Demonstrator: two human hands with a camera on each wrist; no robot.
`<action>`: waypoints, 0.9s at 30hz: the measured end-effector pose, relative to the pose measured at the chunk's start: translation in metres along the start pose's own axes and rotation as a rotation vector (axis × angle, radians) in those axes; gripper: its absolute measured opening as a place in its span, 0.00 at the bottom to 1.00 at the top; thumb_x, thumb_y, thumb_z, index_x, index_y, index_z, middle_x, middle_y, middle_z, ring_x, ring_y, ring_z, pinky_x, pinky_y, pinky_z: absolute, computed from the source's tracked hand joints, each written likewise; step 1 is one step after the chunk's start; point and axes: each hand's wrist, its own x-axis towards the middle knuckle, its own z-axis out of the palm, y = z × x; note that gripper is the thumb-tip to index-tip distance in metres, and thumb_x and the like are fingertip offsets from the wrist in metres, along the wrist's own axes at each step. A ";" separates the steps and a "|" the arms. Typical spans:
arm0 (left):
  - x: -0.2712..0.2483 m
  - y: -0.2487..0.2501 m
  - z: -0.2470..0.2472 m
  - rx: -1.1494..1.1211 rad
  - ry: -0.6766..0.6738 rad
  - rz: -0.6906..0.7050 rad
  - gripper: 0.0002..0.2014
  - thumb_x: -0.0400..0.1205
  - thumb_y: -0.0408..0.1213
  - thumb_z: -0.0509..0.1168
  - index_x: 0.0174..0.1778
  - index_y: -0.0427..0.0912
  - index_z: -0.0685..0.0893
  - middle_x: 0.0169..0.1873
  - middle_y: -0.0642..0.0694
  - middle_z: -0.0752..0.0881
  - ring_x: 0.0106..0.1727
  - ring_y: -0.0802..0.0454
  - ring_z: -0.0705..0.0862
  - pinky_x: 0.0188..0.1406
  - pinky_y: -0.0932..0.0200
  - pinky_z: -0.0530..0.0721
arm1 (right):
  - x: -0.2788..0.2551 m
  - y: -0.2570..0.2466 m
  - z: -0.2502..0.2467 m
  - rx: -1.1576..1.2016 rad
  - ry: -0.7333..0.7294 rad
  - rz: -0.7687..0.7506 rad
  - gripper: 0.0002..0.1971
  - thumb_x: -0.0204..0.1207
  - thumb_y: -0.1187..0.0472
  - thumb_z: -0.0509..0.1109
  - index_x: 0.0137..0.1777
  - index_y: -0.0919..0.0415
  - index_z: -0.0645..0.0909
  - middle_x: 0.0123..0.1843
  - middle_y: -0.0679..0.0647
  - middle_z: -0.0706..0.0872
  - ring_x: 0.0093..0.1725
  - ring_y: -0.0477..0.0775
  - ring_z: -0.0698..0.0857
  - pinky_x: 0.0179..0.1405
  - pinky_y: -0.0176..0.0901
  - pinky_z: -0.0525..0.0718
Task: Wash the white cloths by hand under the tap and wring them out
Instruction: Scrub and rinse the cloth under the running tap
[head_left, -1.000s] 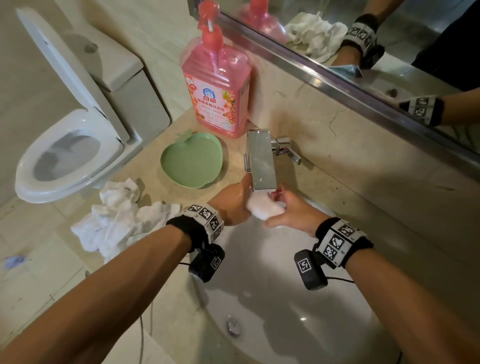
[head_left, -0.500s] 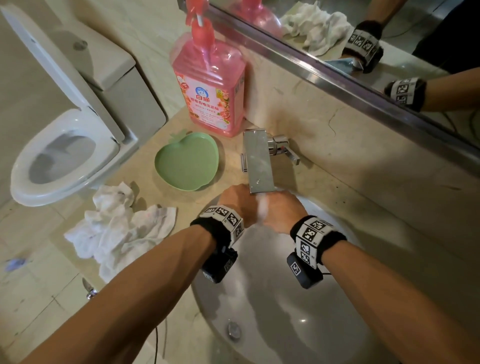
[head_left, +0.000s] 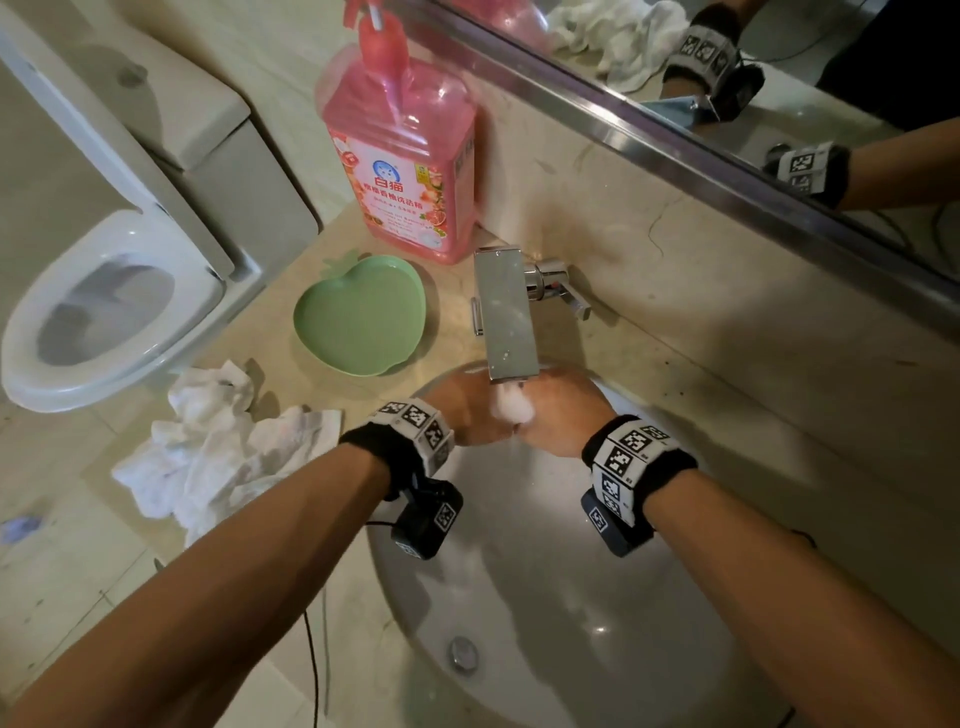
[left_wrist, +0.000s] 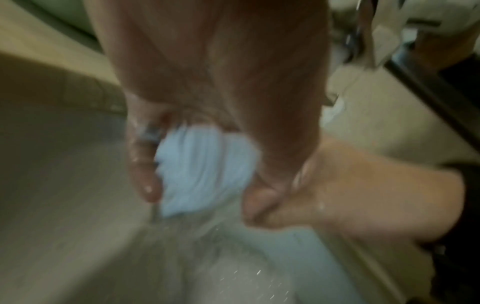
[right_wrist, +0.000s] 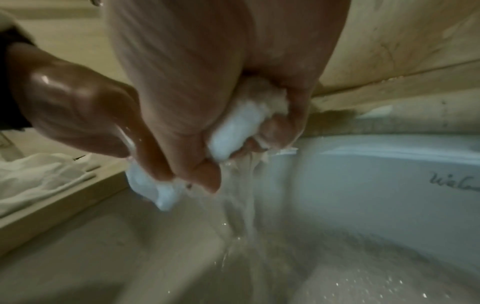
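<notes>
Wet cloth (head_left: 511, 408) bunched directly under the tap (head_left: 506, 317) spout, clamped between left hand (head_left: 465, 410) and right hand (head_left: 563, 413) pressed together, its length running hand to hand, equally near both.

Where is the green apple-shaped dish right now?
In the head view, the green dish sits on the counter, left of the tap, in front of the pink soap bottle.

Two hands in play — left hand (head_left: 467, 410), right hand (head_left: 563, 415) — one wadded white cloth (head_left: 511, 408) between them. One heap of cloths (head_left: 218, 452) at the table's left edge — number unclear. One tap (head_left: 506, 317), one green dish (head_left: 361, 314), one pink bottle (head_left: 402, 161).
</notes>
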 end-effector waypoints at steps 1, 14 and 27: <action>-0.003 0.003 -0.002 -0.054 0.074 -0.067 0.24 0.77 0.49 0.71 0.69 0.49 0.78 0.64 0.47 0.83 0.63 0.46 0.82 0.59 0.57 0.79 | -0.003 -0.001 -0.002 0.060 -0.019 -0.058 0.16 0.68 0.58 0.79 0.55 0.51 0.83 0.44 0.50 0.87 0.44 0.58 0.89 0.38 0.44 0.82; -0.048 -0.018 0.003 -0.379 0.254 0.030 0.18 0.74 0.35 0.75 0.59 0.46 0.81 0.58 0.51 0.82 0.66 0.47 0.81 0.60 0.60 0.75 | -0.015 -0.014 -0.005 0.499 0.033 0.131 0.38 0.61 0.62 0.85 0.72 0.66 0.77 0.52 0.53 0.88 0.49 0.53 0.88 0.42 0.37 0.83; -0.043 0.000 0.012 -0.368 0.390 -0.080 0.22 0.67 0.48 0.81 0.49 0.44 0.81 0.46 0.47 0.88 0.48 0.45 0.86 0.51 0.48 0.86 | -0.034 -0.007 -0.009 0.409 0.165 0.152 0.22 0.63 0.58 0.83 0.56 0.53 0.81 0.48 0.44 0.85 0.46 0.51 0.85 0.44 0.44 0.83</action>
